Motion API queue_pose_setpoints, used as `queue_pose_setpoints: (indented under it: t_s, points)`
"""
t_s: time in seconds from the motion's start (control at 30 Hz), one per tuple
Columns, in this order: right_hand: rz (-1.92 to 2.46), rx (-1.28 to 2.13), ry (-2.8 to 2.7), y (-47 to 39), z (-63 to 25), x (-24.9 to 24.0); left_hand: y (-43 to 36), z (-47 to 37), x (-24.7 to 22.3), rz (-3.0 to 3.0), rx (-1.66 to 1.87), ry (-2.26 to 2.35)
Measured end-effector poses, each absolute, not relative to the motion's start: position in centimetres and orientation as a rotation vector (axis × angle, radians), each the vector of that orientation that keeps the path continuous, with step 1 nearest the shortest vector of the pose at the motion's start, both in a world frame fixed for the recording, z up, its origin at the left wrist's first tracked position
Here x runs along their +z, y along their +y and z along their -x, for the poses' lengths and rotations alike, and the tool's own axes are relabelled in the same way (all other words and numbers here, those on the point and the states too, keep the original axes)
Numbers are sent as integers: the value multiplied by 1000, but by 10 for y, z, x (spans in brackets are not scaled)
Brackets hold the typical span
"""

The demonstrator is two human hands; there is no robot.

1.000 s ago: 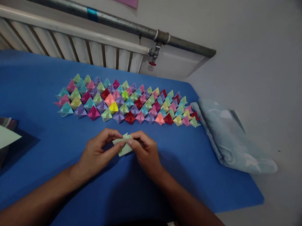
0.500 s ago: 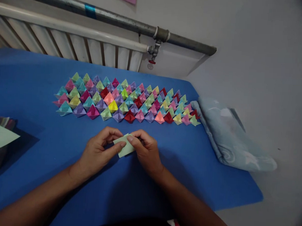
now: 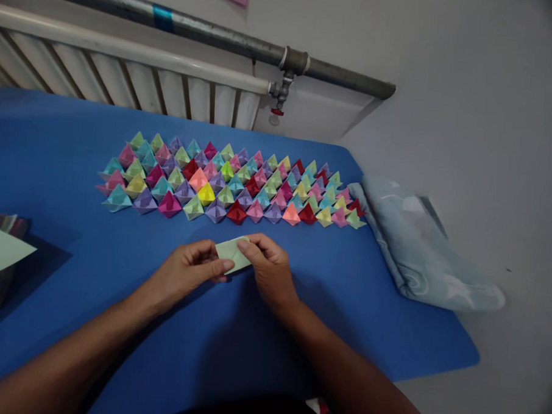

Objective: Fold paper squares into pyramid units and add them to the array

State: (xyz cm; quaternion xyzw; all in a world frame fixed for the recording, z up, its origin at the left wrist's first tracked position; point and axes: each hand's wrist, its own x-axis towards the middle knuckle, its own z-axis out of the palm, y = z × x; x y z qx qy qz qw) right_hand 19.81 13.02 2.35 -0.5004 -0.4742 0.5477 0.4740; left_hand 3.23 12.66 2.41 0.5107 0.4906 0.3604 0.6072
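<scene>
A small piece of folded pale green paper (image 3: 233, 252) is held above the blue surface between both hands, with crease lines on its face. My left hand (image 3: 192, 265) pinches its lower left part, thumb on top and fingers behind. On the upper right part, my right hand (image 3: 270, 265) grips it with the thumb on the face; the other fingers are partly hidden behind the paper. Beyond the hands stand rows of colourful folded paper boats (image 3: 237, 211), set close together in pink, purple, green, red, yellow and blue.
At the left edge a pale green sheet (image 3: 2, 250) lies on a stack. A folded grey-green blanket (image 3: 420, 250) lies at the right against the wall. Behind the blue surface (image 3: 73, 235) are a white radiator (image 3: 139, 82), a metal pipe (image 3: 228, 37) and a red-handled valve (image 3: 277, 111).
The green paper has been turned between my fingers and now shows a longer, strip-like face. My left hand has shifted its hold to the lower left corner.
</scene>
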Motion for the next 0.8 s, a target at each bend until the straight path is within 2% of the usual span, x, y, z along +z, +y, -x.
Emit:
queue_pose_setpoints:
  t_s: [0.8]
  points:
    - [1220, 1351, -1181, 139, -203, 20, 124, -31, 27, -1541, 660, 1148]
